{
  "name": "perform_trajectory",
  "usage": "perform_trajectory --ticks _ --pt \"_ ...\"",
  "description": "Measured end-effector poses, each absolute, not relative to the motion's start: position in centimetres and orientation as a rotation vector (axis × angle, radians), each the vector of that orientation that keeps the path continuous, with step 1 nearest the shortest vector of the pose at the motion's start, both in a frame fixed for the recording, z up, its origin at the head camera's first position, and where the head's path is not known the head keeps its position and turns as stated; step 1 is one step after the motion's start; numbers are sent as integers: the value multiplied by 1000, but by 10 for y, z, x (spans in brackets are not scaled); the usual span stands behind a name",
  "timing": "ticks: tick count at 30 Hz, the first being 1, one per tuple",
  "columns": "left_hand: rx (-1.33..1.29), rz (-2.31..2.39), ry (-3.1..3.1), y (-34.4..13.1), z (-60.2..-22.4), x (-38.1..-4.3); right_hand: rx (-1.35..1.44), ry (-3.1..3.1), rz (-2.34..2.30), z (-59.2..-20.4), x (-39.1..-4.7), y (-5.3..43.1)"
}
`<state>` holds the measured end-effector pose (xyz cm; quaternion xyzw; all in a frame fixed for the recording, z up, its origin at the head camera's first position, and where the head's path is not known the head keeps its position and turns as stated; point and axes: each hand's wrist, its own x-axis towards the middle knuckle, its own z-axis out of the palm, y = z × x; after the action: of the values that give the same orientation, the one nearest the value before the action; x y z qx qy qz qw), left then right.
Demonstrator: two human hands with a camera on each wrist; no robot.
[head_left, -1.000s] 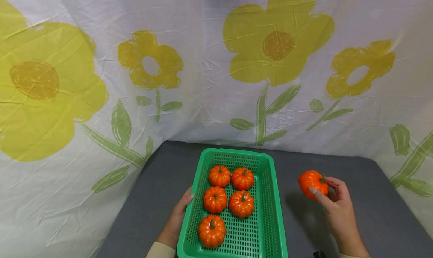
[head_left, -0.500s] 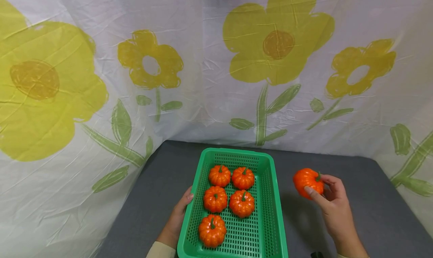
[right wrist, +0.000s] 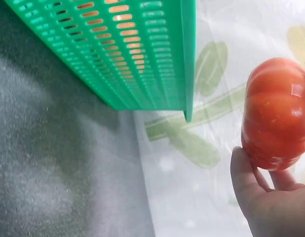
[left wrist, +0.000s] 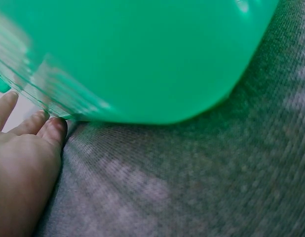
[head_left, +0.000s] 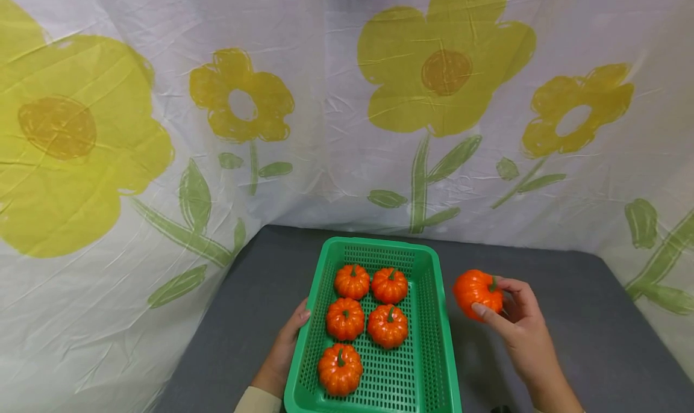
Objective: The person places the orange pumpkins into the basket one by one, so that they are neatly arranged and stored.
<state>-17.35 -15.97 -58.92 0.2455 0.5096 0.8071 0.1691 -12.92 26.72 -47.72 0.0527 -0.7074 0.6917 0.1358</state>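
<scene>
Between the thumb and fingers of my right hand [head_left: 523,329] is a small orange pumpkin [head_left: 477,294] with a green stem, held up off the table just right of a green plastic basket [head_left: 449,341]. In the right wrist view the same pumpkin [right wrist: 277,113] shows beside the basket's slotted wall [right wrist: 142,59]. My left hand [head_left: 284,347] grips the basket's left side, thumb at the rim; its fingers [left wrist: 31,122] reach the outer wall in the left wrist view. Inside the basket lie several similar pumpkins: two at the back, two in the middle, one at the front left [head_left: 340,371].
The basket stands on a dark grey table [head_left: 607,335]. A white cloth with painted yellow flowers [head_left: 444,70] hangs behind and at the sides. A small black object [head_left: 501,409] shows at the bottom edge by my right wrist.
My right hand has moved left with the pumpkin, bringing it closer to the basket's right rim. The left hand, the basket and the pumpkins inside have stayed put.
</scene>
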Motion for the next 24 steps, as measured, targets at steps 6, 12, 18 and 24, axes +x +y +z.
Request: perform_trajectory --ticks 6,12,18,24 --pt "453 2329 1421 -153 -581 -160 250 -2066 2001 -474 -127 259" --pt "377 2333 1411 -152 -578 -160 313 -2082 2018 -471 -125 251" --pt "421 2324 1444 -153 -580 -161 367 -2123 2027 -469 -123 245" --pt "465 2319 1447 -154 -581 -161 457 -2130 2034 -468 -121 236"
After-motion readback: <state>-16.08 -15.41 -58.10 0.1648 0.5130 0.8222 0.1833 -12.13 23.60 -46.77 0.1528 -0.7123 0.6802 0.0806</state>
